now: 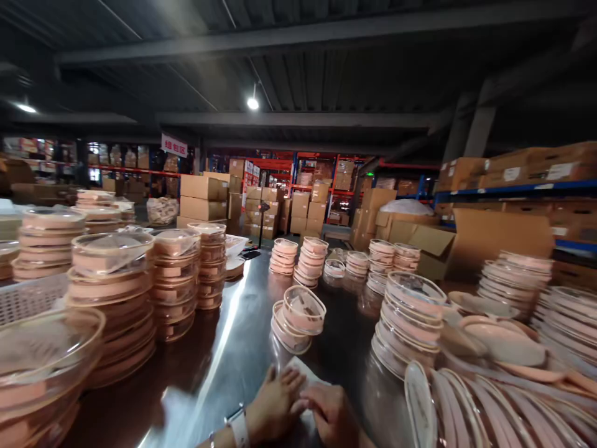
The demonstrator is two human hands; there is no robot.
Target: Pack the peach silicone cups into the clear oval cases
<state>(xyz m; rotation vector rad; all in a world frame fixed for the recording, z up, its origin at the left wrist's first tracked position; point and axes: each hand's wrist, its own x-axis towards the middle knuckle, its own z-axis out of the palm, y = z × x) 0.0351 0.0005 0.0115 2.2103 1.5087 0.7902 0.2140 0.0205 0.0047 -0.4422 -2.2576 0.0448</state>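
Note:
My left hand [273, 399], with a white-banded watch at the wrist, lies with its fingers stretched out over a thin white sheet [302, 368]. Close beside it, the curled fingers of my right hand [332, 407] grip the near part of that sheet. Whether the sheet is paper or a plastic bag, I cannot tell. Just beyond the hands, two round pink containers [290, 331] with clear covers rest on the dark shiny table [252, 323], the upper one tilted and off-centre. A blurred whitish patch [177, 414] lies left of my left wrist.
Tall stacks of covered pink containers [112, 330] line the left side, near a white perforated basket [32, 297]. On the right are another stack [410, 323] and a row of pink round pieces [485, 404] leaning on edge. Open cardboard boxes [501, 239] stand behind.

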